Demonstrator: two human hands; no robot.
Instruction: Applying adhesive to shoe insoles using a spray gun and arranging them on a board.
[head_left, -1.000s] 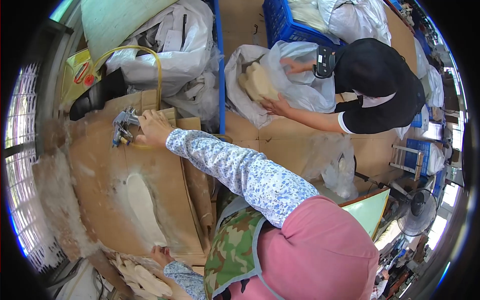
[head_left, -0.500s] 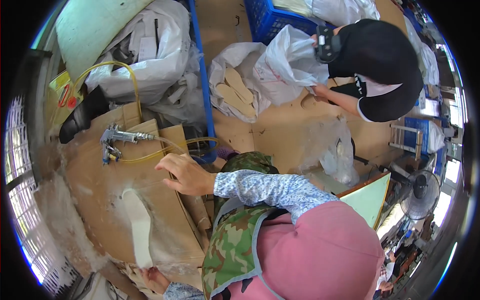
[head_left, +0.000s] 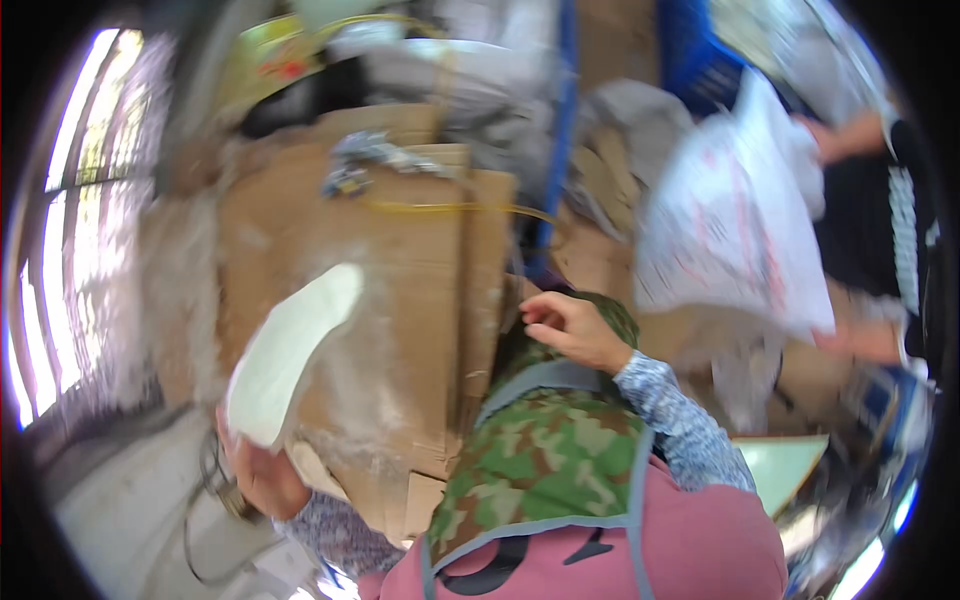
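White insole [head_left: 295, 350] held by one end, looks like the lift-and-handle step
Left hand [head_left: 262, 475] pinches its near end by the lower-left edge of the cardboard [head_left: 410, 255]; right hand [head_left: 580, 335] is loosely half-open, nothing visible in it. Next move probably calls for a steady grip, seems bendy.

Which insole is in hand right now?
The white insole, gripped at its lower end by the left hand; the blurred tan insoles lie apart from it in a bag.
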